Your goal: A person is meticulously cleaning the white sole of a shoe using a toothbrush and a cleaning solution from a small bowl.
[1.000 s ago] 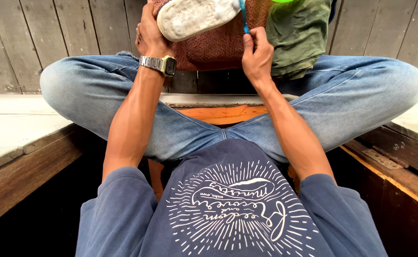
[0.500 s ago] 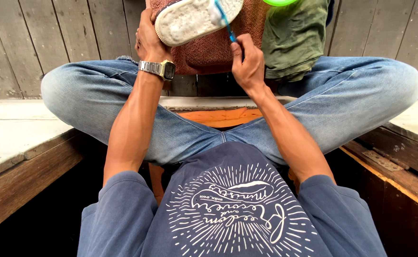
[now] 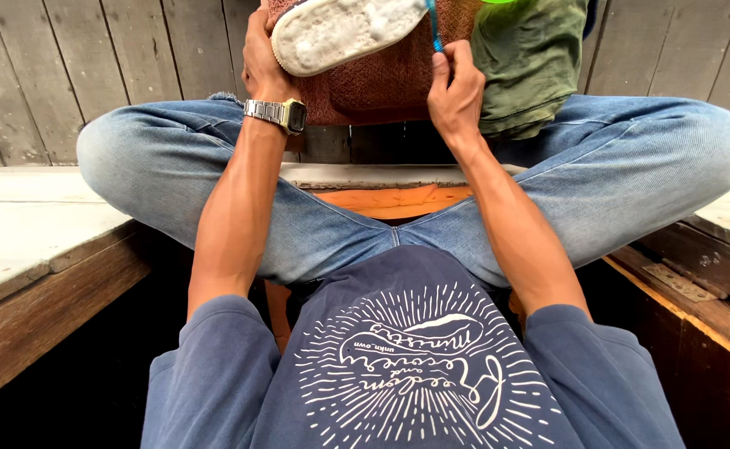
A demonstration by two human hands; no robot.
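While I look down over crossed legs in jeans, my left hand [image 3: 263, 62] has its grip closed on a sole-up white shoe [image 3: 344, 32] over a reddish towel [image 3: 381, 83]; my right hand [image 3: 456, 91] pinches a blue brush handle [image 3: 434, 25] beside 1 green cloth [image 3: 527, 71].

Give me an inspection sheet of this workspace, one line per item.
Surface: reddish-brown towel spread over the lap, wooden bench beneath.
Job's things: white shoe, sole up; blue brush at its edge.
Clutter: green cloth beside the towel.
Hands: left hand grips the shoe; right hand grips the brush.
Cables: nothing seen.
Surroundings: grey plank wall.
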